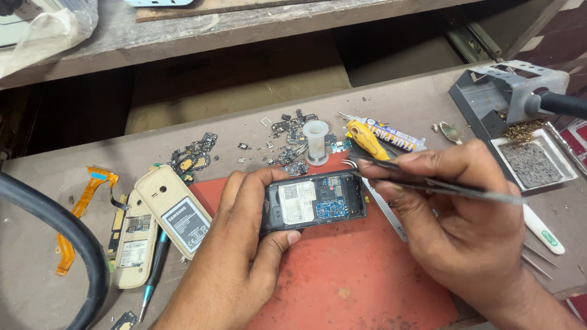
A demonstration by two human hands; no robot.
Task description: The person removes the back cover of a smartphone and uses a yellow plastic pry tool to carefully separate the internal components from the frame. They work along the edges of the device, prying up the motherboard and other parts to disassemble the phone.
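My left hand (244, 244) grips a small black mobile phone (313, 203) with its back cover off, showing a blue circuit board and a white label. It holds the phone over a red work mat (342, 275). My right hand (458, 220) pinches thin metal tweezers (428, 185), whose tip points at the phone's right end.
A beige phone shell and battery (168, 214) lie left of the mat beside a screwdriver (153, 269). Small circuit parts (287, 140), a white spool (316, 142), a flux syringe (385, 133) and orange flex cables (85, 201) lie around. A soldering-iron stand (507, 98) sits far right.
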